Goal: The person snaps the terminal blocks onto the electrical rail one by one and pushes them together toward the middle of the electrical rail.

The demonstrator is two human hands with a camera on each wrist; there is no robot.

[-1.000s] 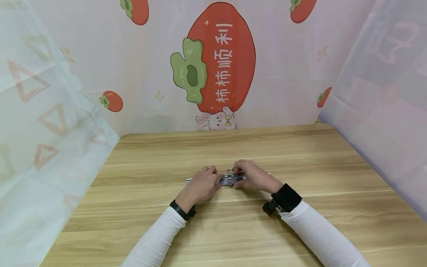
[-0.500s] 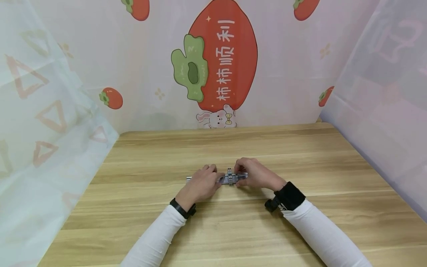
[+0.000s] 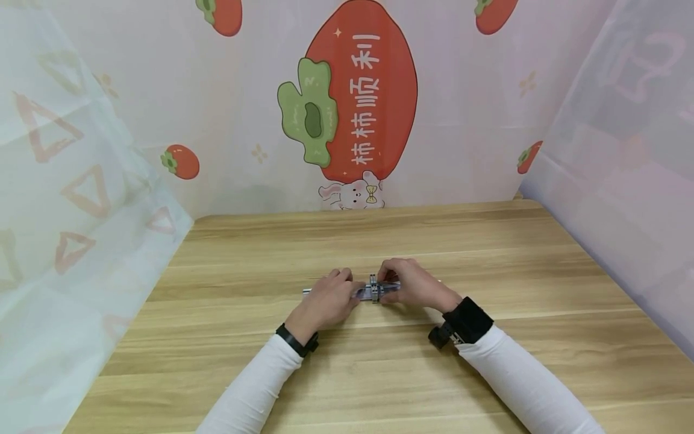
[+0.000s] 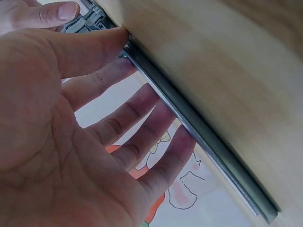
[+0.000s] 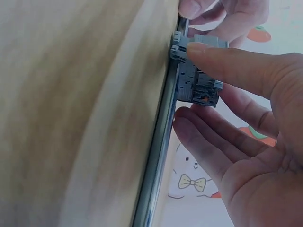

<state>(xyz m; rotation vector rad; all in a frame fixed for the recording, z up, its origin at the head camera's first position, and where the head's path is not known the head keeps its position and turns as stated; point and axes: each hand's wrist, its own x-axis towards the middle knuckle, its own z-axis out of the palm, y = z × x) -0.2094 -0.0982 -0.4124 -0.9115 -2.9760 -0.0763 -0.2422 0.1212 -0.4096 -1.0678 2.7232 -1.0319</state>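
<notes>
A metal DIN rail (image 4: 203, 137) lies crosswise on the table, seen in the head view between and under both hands. Grey terminal blocks (image 5: 196, 85) sit on it, standing across the rail right of my left hand. My left hand (image 3: 329, 296) grips the rail, its thumb on the near edge and fingertips along the far edge. My right hand (image 3: 414, 286) pinches the terminal blocks; in the right wrist view its thumb (image 5: 208, 54) presses their near end, while other fingers reach behind. The lower fingertips are right beside the rail.
A wood-grain table (image 3: 217, 361) spreads around the hands. Behind it hangs a pale cloth (image 3: 228, 120) with persimmon prints, and more cloth closes off both sides. A black wrist strap with a small camera (image 3: 440, 336) sits on the right wrist.
The right hand shifted slightly right, off the blocks along the rail, then came back left against them. My left hand keeps its hold on the rail. The head view tilted a little.
</notes>
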